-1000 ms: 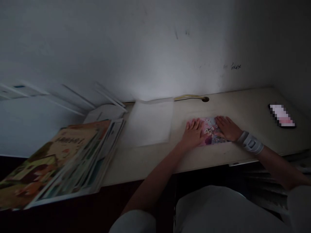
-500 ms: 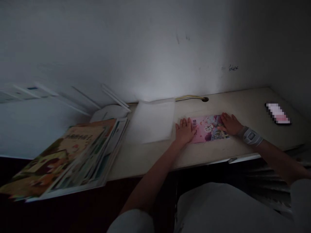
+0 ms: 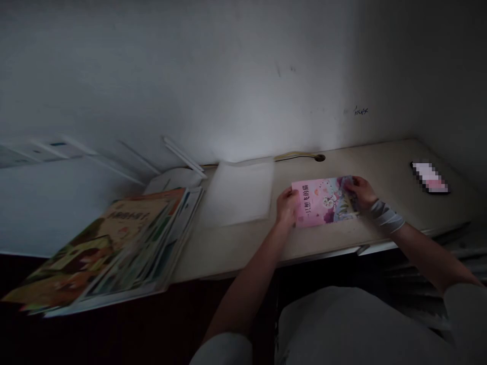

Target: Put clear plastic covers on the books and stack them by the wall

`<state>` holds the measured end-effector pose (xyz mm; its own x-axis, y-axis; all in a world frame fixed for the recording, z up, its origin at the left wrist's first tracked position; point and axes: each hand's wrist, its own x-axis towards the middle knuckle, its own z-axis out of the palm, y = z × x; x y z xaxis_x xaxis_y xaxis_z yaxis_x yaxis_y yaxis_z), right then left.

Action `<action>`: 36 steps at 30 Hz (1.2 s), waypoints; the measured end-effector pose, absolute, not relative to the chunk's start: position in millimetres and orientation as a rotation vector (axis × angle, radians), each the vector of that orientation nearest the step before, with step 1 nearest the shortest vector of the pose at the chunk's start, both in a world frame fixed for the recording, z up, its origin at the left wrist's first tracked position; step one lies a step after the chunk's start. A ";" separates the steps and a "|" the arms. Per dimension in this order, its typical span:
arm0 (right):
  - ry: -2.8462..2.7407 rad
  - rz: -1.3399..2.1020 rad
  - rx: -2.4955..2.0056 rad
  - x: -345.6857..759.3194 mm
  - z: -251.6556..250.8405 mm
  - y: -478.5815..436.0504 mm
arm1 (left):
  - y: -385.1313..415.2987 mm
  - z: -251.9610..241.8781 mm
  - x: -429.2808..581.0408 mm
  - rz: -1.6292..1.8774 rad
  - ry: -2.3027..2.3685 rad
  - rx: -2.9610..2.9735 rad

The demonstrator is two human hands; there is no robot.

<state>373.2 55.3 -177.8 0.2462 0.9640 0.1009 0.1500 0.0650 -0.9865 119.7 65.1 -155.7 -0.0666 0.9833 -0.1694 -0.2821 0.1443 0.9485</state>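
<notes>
A thin pink picture book (image 3: 322, 202) lies on the beige desk (image 3: 384, 167), slightly raised at its near side. My left hand (image 3: 286, 205) is closed on the book's left edge. My right hand (image 3: 361, 191) is closed on its right edge, and a grey band wraps that wrist. To the left of the book lies a white translucent sheet or sleeve (image 3: 239, 192).
A slanted pile of picture books (image 3: 114, 243) overhangs the desk's left end. White papers (image 3: 173, 177) lie behind it against the wall. A phone (image 3: 429, 177) rests at the far right. A cable hole (image 3: 319, 158) sits near the wall. My lap is below the desk edge.
My hands slid apart from the middle of the pink book to its two side edges and closed on them. The cover now shows in full and the book is lifted slightly.
</notes>
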 end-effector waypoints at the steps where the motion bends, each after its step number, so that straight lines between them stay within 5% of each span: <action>1: -1.143 0.890 -1.345 372.7 -176.9 56.6 | 65.9 -156.6 121.6 1.333 1.157 0.884; 18: -1.343 0.808 -1.503 391.1 -132.2 97.3 | 124.3 -136.8 103.4 1.139 1.448 1.556; 27: -1.924 0.470 -1.214 407.3 -64.6 -31.2 | -4.9 -85.4 50.7 1.066 1.144 2.159; 36: -2.427 0.021 -1.083 406.2 -160.3 -113.4 | -76.2 -178.8 42.7 1.047 0.897 2.753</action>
